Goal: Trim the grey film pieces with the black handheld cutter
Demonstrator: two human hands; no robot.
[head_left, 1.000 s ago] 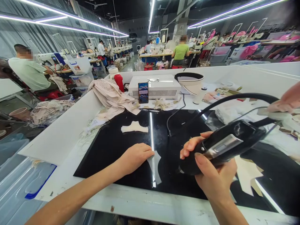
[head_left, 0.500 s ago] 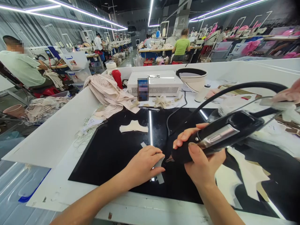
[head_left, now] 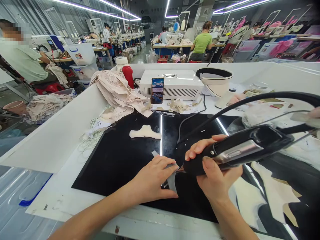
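Cut piece (head_left: 172, 182) under left hand (head_left: 156, 176), tool (head_left: 241, 149) right, phone (head_left: 157, 90) behind, before box (head_left: 180, 83), cloth heap (head_left: 113, 91) left of box

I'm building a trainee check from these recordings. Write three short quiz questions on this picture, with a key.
1. Which hand grips the black tool?
2. True or false: the phone lies face down.
3. Which lies partly under the left hand: (a) a red bottle, (b) a grey piece, (c) a clear bin?

Key: 1. The right hand. 2. False; it stands upright in front of the white box. 3. b.
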